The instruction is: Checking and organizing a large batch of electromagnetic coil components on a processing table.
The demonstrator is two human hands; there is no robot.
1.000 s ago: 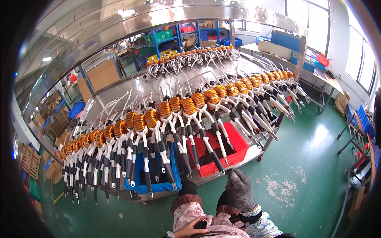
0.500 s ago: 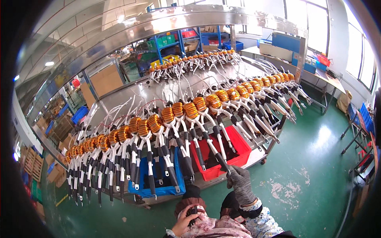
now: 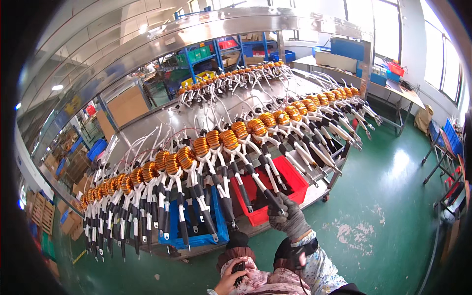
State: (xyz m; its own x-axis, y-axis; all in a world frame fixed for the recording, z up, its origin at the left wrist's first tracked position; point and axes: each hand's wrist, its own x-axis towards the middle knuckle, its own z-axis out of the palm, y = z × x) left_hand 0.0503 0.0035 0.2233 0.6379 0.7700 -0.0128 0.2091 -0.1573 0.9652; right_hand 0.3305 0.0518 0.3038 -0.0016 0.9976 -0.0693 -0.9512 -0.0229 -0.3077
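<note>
A: Where do we have the right hand?

B: We see the grey-gloved right hand (image 3: 290, 216) just beyond the knees, its grip clasped around a black-sleeved lead (image 3: 273, 199) close to the metal tip.

A: And where does that lead run?

B: We follow it up and left to the near row of copper-wound coils (image 3: 229, 140). Its lower part passes in front of the red bin (image 3: 260, 217), which holds dark contents.

A: What about our other side?

B: The bare left hand (image 3: 228, 281) lies low over the patterned clothing, its grip curled around a black bundle (image 3: 239, 269). We see that poorly, so it may be several thin pieces together.

A: What else do we have around?

B: The blue bin (image 3: 201, 240) sits left of the red one, below more hanging leads. Across the metal worktop (image 3: 184, 116), we see a far row of smaller coils (image 3: 236, 74).
</note>
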